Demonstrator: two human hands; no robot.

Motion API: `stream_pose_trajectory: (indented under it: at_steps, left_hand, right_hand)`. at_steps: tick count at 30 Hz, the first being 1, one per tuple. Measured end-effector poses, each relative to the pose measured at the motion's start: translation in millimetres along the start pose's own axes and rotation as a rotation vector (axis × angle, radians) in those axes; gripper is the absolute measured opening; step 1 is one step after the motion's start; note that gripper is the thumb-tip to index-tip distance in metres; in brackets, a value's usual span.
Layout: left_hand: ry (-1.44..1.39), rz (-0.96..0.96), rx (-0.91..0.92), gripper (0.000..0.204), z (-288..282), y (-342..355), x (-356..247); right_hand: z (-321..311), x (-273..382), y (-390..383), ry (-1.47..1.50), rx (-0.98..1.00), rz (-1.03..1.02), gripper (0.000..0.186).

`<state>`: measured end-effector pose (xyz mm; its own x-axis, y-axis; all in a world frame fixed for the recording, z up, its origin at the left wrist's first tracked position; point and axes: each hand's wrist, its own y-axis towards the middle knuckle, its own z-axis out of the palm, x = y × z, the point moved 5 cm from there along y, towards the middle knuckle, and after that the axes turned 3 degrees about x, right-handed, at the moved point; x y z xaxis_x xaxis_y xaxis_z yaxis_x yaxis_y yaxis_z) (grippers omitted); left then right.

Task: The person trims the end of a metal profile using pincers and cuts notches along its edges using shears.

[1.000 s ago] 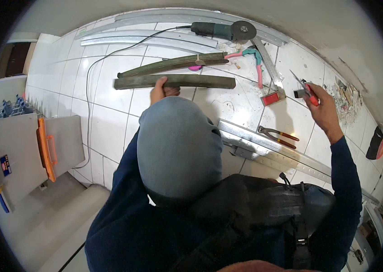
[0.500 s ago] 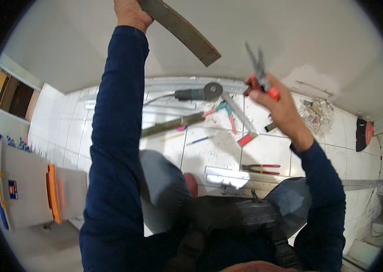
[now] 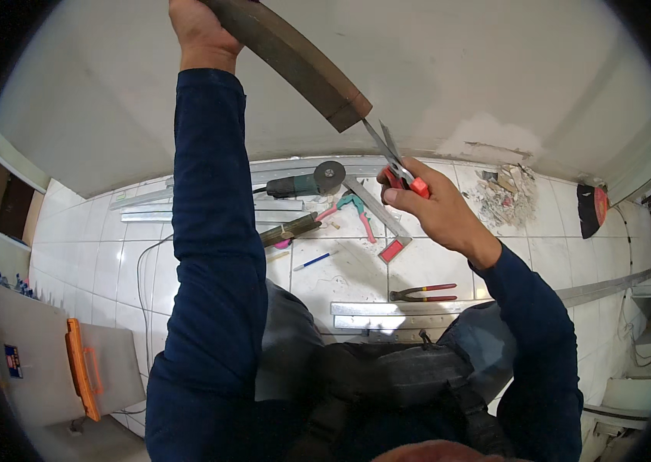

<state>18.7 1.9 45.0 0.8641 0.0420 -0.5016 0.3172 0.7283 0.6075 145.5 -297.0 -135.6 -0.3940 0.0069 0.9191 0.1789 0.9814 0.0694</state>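
My left hand (image 3: 206, 35) is raised at the upper left, its fingers wrapped round a long brownish-grey metal strip or channel (image 3: 294, 61), partly cut off by the top of the view. The strip slants down to the right in front of the wall. My right hand (image 3: 448, 215) grips tin snips (image 3: 396, 163) with red handles. Their blades are parted, and one blade tip meets the lower corner of the strip's end. Whether metal lies between the blades cannot be made out.
On the tiled floor lie an angle grinder (image 3: 294, 185), teal-and-pink-handled pliers (image 3: 353, 202), a square with a red handle (image 3: 394, 250), red-handled pincers (image 3: 424, 292), a blue pencil (image 3: 314, 260) and metal profiles (image 3: 375, 309). Rubble (image 3: 508, 196) sits by the wall. Grey cases (image 3: 40, 346) stand left.
The snips have come up and left to the strip's end; before, they were apart from it. My left hand and the strip have shifted slightly left in view.
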Motion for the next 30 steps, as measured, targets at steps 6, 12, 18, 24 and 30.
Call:
stream_pose_trajectory:
  at_steps: [6, 12, 18, 24, 30]
  left_hand:
    - [0.121, -0.024, -0.04, 0.056, 13, -12, 13]
    - [0.13, -0.083, -0.014, 0.056, 18, -16, 28]
    - [0.215, -0.119, -0.097, 0.058, 11, -15, 43]
    - [0.055, -0.046, 0.01, 0.062, 4, -14, 44]
    - [0.079, -0.048, 0.007, 0.063, 8, -13, 46]
  right_hand:
    - [7, 3, 8, 0.127, 0.07, 0.078, 0.036]
    - [13, -2, 12, 0.232, 0.096, 0.065, 0.036]
    - [11, -9, 13, 0.347, 0.101, 0.123, 0.038]
    - [10, -4, 14, 0.073, -0.008, -0.031, 0.046]
    - [8, -12, 16, 0.038, 0.04, -0.007, 0.044]
